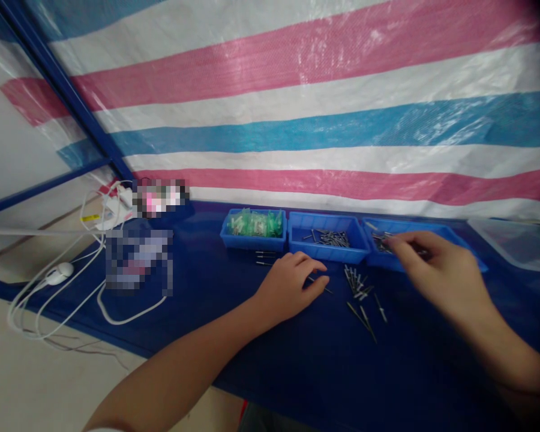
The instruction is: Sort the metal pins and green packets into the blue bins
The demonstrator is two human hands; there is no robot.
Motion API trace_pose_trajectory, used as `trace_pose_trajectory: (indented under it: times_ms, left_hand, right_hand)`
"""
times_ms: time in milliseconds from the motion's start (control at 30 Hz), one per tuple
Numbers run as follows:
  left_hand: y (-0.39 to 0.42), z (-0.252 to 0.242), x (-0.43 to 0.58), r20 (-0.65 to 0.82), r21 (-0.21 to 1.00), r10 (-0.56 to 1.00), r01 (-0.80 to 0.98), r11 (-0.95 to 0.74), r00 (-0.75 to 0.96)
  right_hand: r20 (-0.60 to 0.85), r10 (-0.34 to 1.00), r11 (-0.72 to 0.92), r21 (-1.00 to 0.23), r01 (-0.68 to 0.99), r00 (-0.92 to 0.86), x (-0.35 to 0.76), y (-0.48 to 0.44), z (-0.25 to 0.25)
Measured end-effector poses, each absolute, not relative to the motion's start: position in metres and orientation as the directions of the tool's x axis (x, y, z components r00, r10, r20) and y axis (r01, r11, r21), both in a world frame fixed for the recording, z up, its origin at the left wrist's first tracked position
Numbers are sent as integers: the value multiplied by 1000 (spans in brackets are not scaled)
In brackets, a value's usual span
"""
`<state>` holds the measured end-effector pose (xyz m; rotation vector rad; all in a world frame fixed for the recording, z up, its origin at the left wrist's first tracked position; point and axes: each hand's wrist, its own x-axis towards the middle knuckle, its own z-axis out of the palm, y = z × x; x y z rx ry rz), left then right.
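My left hand (292,282) rests on the dark blue tabletop, thumb and index finger apart, beside a thin metal pin (327,290). Over the right blue bin (436,228), my right hand (445,270) is closed in a pinch; what its fingertips hold, if anything, I cannot make out. That bin contains small metal pieces, partly covered by the hand. Between my hands lies a loose pile of thin metal pins (355,282) resembling blind rivets. Similar pins (330,238) fill part of the middle blue bin (328,253). Several more pins (265,257) lie in a row left of my left hand.
A left blue bin (252,242) holds green-tinted plastic packets (256,223). White cables (112,321) and a white plug-like piece (59,273) lie at the left. A clear plastic container (517,243) stands at the far right. Striped sheeting (297,132) hangs behind the table.
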<state>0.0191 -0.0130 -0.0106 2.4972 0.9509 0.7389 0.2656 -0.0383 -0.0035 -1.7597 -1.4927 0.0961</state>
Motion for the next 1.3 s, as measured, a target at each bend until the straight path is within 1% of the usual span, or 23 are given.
trace_pose_trajectory:
  times_ms: [33,67,100,167,300,400,467,500,533,633,700,733,800,900,1067,1200,1300]
  left_hand:
    - [-12,-11,18,331,451,680,523,-723,655]
    - [-11,-12,18,320,409,671,542,-734,668]
    - [-11,-11,17,309,374,665,556,-742,680]
    - [-11,-11,17,291,319,652,571,-756,700]
    - [-14,-11,19,236,240,620,574,-783,748]
    - [-16,-13,21,216,191,614,584,-789,759]
    - [-16,-13,22,232,182,621,594,-784,749]
    - [-16,-13,23,244,207,631,596,-776,736]
    - [-16,-13,24,259,263,646,591,-763,718]
    - [-16,-12,27,296,548,715,501,-670,633]
    - [-17,-12,29,294,703,771,419,-575,565]
    - [-18,-12,30,283,754,796,389,-530,535]
    - [-19,-13,31,254,818,834,351,-456,490]
    - [-20,-12,32,233,848,850,329,-416,473]
    - [-22,-7,31,292,777,793,351,-523,534]
    - [-22,-6,30,296,789,799,338,-514,524]
    - [-21,-8,30,305,788,787,322,-525,537]
  right_hand:
    - [441,822,-70,-549,833,360,275,-36,-3]
    - [458,806,-126,-487,864,375,283,-34,-2]
    - [471,799,-155,-437,886,373,289,-33,-2]
    - [500,802,-142,-370,918,326,295,-33,0]
    - [539,817,-14,-337,941,205,283,-36,3]
    - [572,818,172,-352,920,66,261,-41,3]
    - [558,829,305,-391,868,-40,246,-45,2]
    - [529,845,349,-433,831,-79,239,-47,1]
    - [487,867,370,-487,791,-106,232,-49,-1]
    - [344,931,331,-648,687,-124,217,-53,-5]
    - [287,952,292,-731,617,-110,212,-54,-9]
    - [271,957,279,-767,578,-103,210,-53,-10]
    - [249,965,256,-825,504,-83,209,-53,-12]
    - [236,971,229,-858,460,-44,211,-53,-14]
    - [310,951,274,-833,481,-6,211,-55,-15]
    - [318,948,278,-851,446,16,207,-58,-15]
    - [336,942,303,-834,461,-11,206,-59,-12]
